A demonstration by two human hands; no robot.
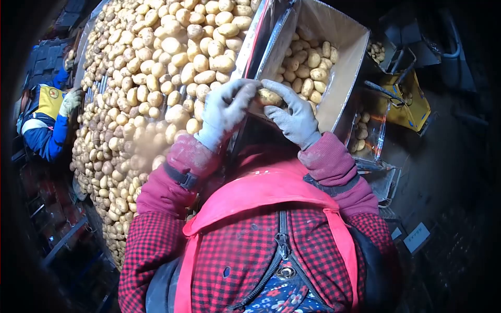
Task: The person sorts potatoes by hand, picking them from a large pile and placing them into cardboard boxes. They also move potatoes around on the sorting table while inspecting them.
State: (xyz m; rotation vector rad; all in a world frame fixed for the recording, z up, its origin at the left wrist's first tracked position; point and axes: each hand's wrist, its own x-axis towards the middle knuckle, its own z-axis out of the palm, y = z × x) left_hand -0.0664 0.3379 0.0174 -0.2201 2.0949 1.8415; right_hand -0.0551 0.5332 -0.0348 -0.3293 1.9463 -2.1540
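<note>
My left hand [224,112] and my right hand [296,113], both in dusty pale gloves, meet in front of my chest at a yellow potato [270,97]. The right thumb and forefinger grip the potato from either side. Closed fingers of the left hand press at its left end, where the exact contact is partly hidden. Directly beyond the right hand stands a cardboard box [347,47], lined with plastic and partly filled with potatoes [308,65]. To the left, a large pile of potatoes [151,68] covers a sorting table whose metal rollers [175,101] show in gaps.
A raised edge [249,47] divides the table from the box. Across the table works another person [49,107] in blue sleeves and gloves. On the right are a yellow bag [404,101], a plastic-lined container with potatoes [361,133] and a metal frame [383,182].
</note>
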